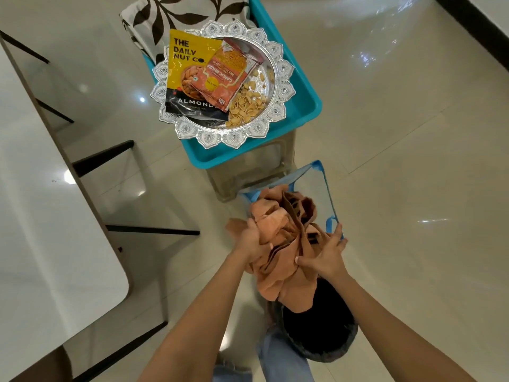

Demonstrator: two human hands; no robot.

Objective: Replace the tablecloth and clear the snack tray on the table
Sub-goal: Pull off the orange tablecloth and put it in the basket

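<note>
We push the orange cloth (278, 224) into the bag (327, 186) near the snack tray (275, 117), left hand (249, 241) gripping it, right hand (325, 257) fingers spread; we think the leafy cloth (165, 12) comes next.

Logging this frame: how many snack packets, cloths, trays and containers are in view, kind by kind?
Snack packets: 2 (yellow almond packet, orange bhujia packet)
Cloths: 2 (orange cloth, leaf-print cloth)
Trays: 1 (silver tray)
Containers: 3 (teal tub, mesh bag, black bin)
Total: 8
</note>
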